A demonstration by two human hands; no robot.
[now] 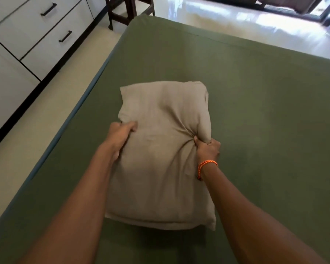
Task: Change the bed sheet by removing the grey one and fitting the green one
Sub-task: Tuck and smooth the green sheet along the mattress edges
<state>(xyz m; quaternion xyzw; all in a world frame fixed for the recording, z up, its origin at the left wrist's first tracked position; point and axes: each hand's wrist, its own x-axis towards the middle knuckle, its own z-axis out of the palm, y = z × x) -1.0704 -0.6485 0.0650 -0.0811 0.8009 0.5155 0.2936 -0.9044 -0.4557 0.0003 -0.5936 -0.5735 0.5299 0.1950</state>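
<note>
- Smooth olive-green fitted bed sheet is already on, covering the mattress edge to edge.
- Puffy beige fabric pillow sits toward the bed's left edge.
- Left hand clenches its left side; right hand bunches its right edge.

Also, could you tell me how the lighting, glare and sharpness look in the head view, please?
In the head view, daylight blows out the floor beyond the bed into white glare; the green sheet is evenly lit; the pillow, gripped by left hand and right hand, casts a soft shadow toward the camera; the drawers look blurred, and wide-angle distortion slants the edges.
</note>
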